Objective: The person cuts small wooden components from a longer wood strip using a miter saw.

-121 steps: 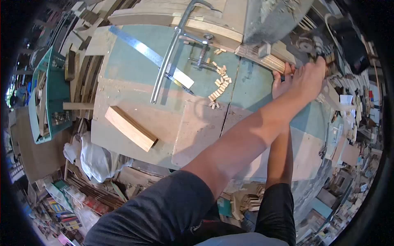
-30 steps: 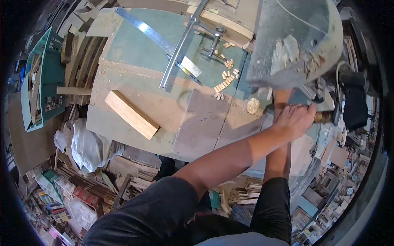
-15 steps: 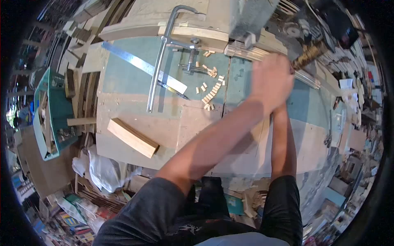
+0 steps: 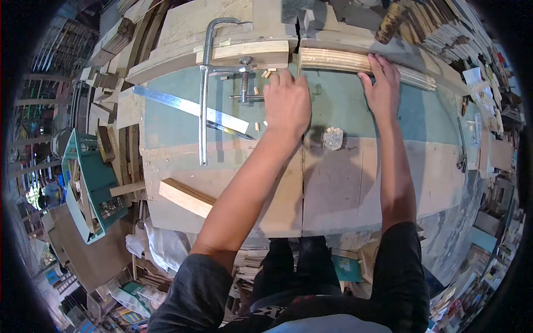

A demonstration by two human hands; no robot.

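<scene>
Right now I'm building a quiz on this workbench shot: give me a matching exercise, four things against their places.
Things:
1. left hand
2. right hand
3. steel ruler
4. wood block

Places:
A. near the bench's front edge
B. on the bundle of wooden strips
C. passing under the bar clamp
D. flat on the green top beside the clamp screw

Pairs: 1-D, 2-B, 3-C, 4-A

Lighting: I see bright, even daylight on the bench (image 4: 344,183); soft short shadows beneath both arms. Focus: sharp centrally, no motion blur. Distortion: strong fisheye bending at edges; black vignette at all corners.
</scene>
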